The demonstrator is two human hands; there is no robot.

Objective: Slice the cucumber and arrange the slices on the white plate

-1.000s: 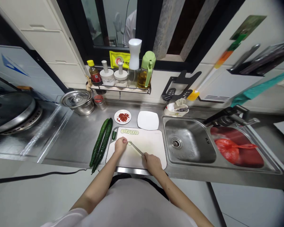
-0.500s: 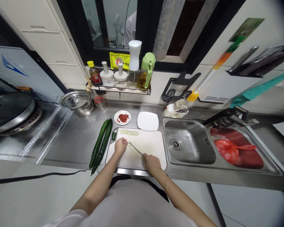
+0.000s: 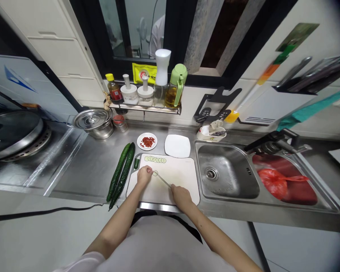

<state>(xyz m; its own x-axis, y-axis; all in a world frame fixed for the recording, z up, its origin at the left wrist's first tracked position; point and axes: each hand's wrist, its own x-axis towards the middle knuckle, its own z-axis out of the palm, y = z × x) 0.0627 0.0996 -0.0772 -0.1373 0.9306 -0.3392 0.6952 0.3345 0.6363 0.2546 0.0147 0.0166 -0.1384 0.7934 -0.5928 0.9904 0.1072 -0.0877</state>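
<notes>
A white cutting board (image 3: 178,177) lies on the steel counter before me. My left hand (image 3: 144,175) is curled on the board over a piece of cucumber, which its fingers mostly hide. My right hand (image 3: 181,195) grips the handle of a knife (image 3: 162,179); the blade angles up-left, and its tip meets a cucumber slice (image 3: 155,173) beside my left fingertips. A row of several cut slices (image 3: 155,159) lies along the board's far edge. Two whole cucumbers (image 3: 121,173) lie on the counter left of the board.
Behind the board stand a small dish of red chilli pieces (image 3: 147,141) and a white square plate (image 3: 177,146). The sink (image 3: 226,177) is to the right, with a red bag (image 3: 274,182) in the far basin. A lidded steel pot (image 3: 94,122) and the stove (image 3: 14,136) are on the left.
Almost nothing has moved. Both hands and the knife stay in place on the board; the view has shifted slightly.
</notes>
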